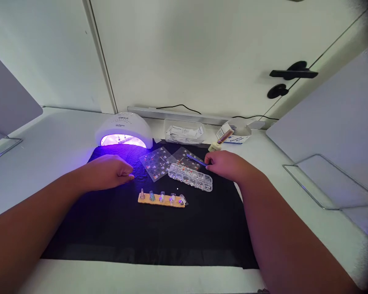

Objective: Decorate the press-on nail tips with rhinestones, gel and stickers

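Blue and slender, a tool is slanting over the right clear sheet, its right end being pinched by the right hand; the left hand, near the glowing white lamp, is holding its fingers curled, any contents hidden; the step seems to be tool handling, calling for a light, steady grip; a glossy compartmented case is resting nearer, beyond a flat wooden strip bearing shiny nail tips.

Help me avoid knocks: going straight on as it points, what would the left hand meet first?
Probably the nearer clear, rectangular plastic sheet with small printed motifs, lying right of the left hand. The hand's height is unclear, so it might pass above.
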Tool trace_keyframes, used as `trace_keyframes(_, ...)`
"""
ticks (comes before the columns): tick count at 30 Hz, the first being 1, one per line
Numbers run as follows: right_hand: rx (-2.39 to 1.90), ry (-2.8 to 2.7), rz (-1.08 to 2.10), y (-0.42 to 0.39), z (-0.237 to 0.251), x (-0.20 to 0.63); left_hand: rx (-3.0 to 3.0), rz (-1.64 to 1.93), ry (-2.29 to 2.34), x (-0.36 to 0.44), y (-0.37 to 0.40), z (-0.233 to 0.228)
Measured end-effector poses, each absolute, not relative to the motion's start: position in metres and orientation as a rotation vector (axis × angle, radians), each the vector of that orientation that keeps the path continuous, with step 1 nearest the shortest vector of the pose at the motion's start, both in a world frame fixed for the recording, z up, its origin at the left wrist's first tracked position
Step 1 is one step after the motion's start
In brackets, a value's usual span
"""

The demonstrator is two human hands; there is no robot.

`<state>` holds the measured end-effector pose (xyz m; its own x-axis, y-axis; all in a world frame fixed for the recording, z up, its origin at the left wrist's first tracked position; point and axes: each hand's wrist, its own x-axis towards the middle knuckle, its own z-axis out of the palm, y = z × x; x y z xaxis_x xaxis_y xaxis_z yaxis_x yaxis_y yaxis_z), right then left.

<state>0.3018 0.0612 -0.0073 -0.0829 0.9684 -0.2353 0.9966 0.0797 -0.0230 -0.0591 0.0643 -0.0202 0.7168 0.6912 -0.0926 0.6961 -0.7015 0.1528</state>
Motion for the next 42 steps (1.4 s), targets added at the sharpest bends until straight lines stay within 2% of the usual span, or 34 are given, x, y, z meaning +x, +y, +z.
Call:
trace_keyframes(14,2.072,2.406,0.036,0.055,0.007,0.295,2.665,-0.045,1.143,-0.056,0.064,-0.02)
trace_keyframes(21,2.195,2.429,-0.054,0.054,0.001,0.29,2.661,-0.003,1.146,-0.054,0.063,-0.019)
trace_keyframes(26,2.13,2.498,-0.138,0.053,0.0,0.284,2.679,0.017,1.124,-0.055,0.063,-0.02)
trace_keyframes(42,2.012,2.552,-0.05,0.057,-0.007,0.283,2.697,-0.089,1.104,-0.051,0.062,-0.015)
